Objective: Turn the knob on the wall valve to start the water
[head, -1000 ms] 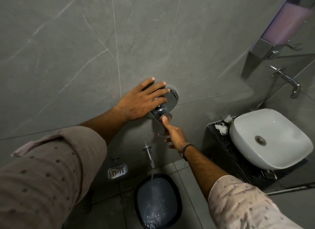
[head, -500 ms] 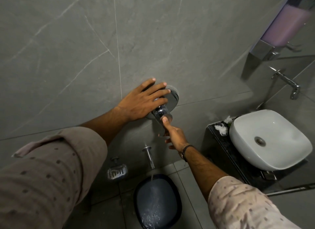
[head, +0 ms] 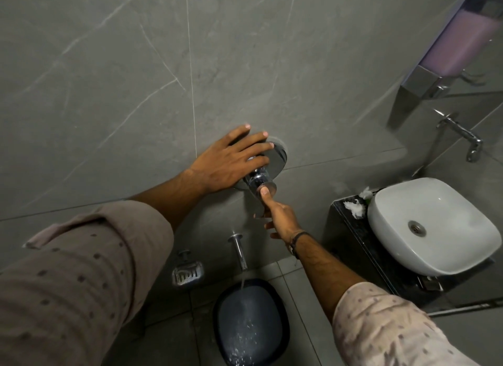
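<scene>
barely anything shifted vs 1 s ago: both hands parked in same spots on the valve, stream from spout running same as before

head view: left hand [head: 226, 161] laid flat on wall, fingers spread wide & straight, draped over chrome round plate [head: 280, 156], gripping nothing. right hand [head: 280, 218] reaching up from below, thumb tip pressed on end face of knob [head: 260, 180], other fingers curled loosely under, mostly hidden, so can't tell if truly pinching the knob or just touching. knob sticking out from plate centre, on grey tile wall, above spout [head: 239, 250]. water [head: 245, 308] already pouring from spout into dark blue bucket [head: 280, 311] on floor. soap dish [head: 187, 274] just left of spout, white basin [head: 435, 224] well off to right

judging task near done, flow started. risks: over-turning w/ wet chrome slipping under thumb → sudden surge, splash out of bucket onto floor & sleeves; bucket overflow if left running
</scene>
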